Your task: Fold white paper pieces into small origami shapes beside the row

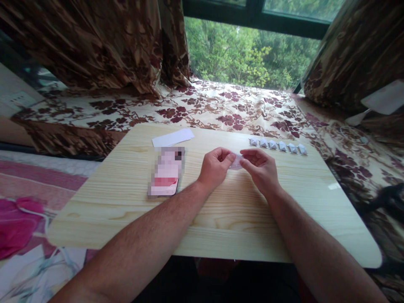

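Observation:
My left hand (216, 166) and my right hand (260, 166) meet over the middle of a light wooden table (221, 219). Both pinch a small pale piece of folded paper (236, 162) between their fingertips, just above the tabletop. A row of several small folded paper figures (277, 145) stands at the table's far right edge, a short way beyond my right hand. A strip of white paper (173, 137) lies at the far edge to the left.
A phone (166, 171) lies flat left of my left hand. Beyond the table a floral cloth (205, 105) covers a ledge under a window, with brown curtains (94, 46) at both sides. Pink fabric (15, 223) lies low at the left.

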A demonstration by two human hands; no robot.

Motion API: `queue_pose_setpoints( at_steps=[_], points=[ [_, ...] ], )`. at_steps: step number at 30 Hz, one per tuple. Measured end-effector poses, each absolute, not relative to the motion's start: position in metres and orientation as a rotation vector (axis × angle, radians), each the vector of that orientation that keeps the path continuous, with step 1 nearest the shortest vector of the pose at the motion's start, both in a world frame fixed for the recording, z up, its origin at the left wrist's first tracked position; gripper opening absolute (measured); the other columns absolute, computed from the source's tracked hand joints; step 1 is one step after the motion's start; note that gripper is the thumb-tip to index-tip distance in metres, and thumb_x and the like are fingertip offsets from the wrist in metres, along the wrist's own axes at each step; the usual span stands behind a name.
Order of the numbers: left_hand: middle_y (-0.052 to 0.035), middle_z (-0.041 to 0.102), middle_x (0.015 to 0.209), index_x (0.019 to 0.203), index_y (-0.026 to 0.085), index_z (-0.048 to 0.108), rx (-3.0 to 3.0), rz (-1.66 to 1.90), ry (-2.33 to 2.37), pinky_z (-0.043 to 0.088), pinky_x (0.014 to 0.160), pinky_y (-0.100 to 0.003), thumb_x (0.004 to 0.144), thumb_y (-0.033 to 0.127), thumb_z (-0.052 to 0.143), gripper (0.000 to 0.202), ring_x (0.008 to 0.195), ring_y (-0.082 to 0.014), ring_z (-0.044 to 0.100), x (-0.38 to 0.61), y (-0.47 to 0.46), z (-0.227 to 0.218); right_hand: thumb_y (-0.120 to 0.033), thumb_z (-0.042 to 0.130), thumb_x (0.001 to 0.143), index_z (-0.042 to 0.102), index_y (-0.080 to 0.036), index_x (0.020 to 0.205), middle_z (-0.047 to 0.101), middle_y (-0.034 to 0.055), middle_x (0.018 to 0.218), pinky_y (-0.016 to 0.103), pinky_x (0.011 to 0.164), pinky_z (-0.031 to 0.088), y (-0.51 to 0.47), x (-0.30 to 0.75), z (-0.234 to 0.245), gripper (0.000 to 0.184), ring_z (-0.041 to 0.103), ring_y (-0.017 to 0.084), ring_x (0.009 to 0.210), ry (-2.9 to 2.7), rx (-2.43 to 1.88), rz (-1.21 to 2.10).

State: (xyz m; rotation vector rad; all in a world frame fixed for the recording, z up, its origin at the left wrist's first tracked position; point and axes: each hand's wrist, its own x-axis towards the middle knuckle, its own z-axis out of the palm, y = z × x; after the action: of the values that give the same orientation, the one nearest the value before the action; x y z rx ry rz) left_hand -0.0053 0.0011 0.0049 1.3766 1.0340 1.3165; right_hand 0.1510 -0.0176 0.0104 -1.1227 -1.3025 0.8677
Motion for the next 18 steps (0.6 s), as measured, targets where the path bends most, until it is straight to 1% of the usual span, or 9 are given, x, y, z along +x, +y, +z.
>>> queue_pose_setpoints(
  at_steps=[4, 7, 13, 18],
  points=[
    [-0.0013, 0.064, 0.07, 0.08, 0.015, 0.067, 1.304, 1.332, 1.012, 0.042, 0.057, -0.023, 0.079, 0.038, 0.071, 0.024, 0.062, -0.0108, 0.054, -0.0055, 0.0032, 0.0042, -0.028, 0.077, 0.073, 0.073, -0.017, 0.088, 0.075, 0.0039, 0.081, 0.03, 0.07, 0.055, -0.0185, 0.1512, 0.0124, 0.019, 0.067, 0.015, 0.07, -1.304, -1.128, 0.923],
    [-0.001, 0.064, 0.069, 0.079, 0.014, 0.067, 1.299, 1.334, 1.005, 0.042, 0.056, -0.023, 0.078, 0.038, 0.072, 0.024, 0.061, -0.0105, 0.053, -0.0053, 0.0027, 0.005, -0.028, 0.076, 0.074, 0.074, -0.017, 0.084, 0.074, 0.0033, 0.077, 0.029, 0.066, 0.054, -0.0194, 0.1505, 0.0137, 0.015, 0.067, 0.015, 0.067, -1.317, -1.138, 0.911],
    [-0.0006, 0.063, 0.068, 0.078, 0.015, 0.067, 1.299, 1.321, 1.01, 0.042, 0.056, -0.023, 0.078, 0.041, 0.072, 0.026, 0.061, -0.0105, 0.053, -0.0043, 0.0005, 0.0078, -0.029, 0.075, 0.076, 0.074, -0.018, 0.079, 0.073, 0.0023, 0.072, 0.027, 0.062, 0.052, -0.019, 0.1494, 0.0127, 0.012, 0.065, 0.015, 0.063, -1.315, -1.152, 0.854],
    [-0.0005, 0.063, 0.067, 0.077, 0.015, 0.067, 1.314, 1.315, 1.025, 0.042, 0.056, -0.023, 0.078, 0.041, 0.071, 0.026, 0.06, -0.0106, 0.052, -0.0039, -0.0007, 0.0086, -0.03, 0.074, 0.076, 0.074, -0.019, 0.078, 0.072, 0.0018, 0.07, 0.028, 0.06, 0.051, -0.0189, 0.1496, 0.011, 0.012, 0.064, 0.015, 0.062, -1.322, -1.158, 0.837]
  ],
)
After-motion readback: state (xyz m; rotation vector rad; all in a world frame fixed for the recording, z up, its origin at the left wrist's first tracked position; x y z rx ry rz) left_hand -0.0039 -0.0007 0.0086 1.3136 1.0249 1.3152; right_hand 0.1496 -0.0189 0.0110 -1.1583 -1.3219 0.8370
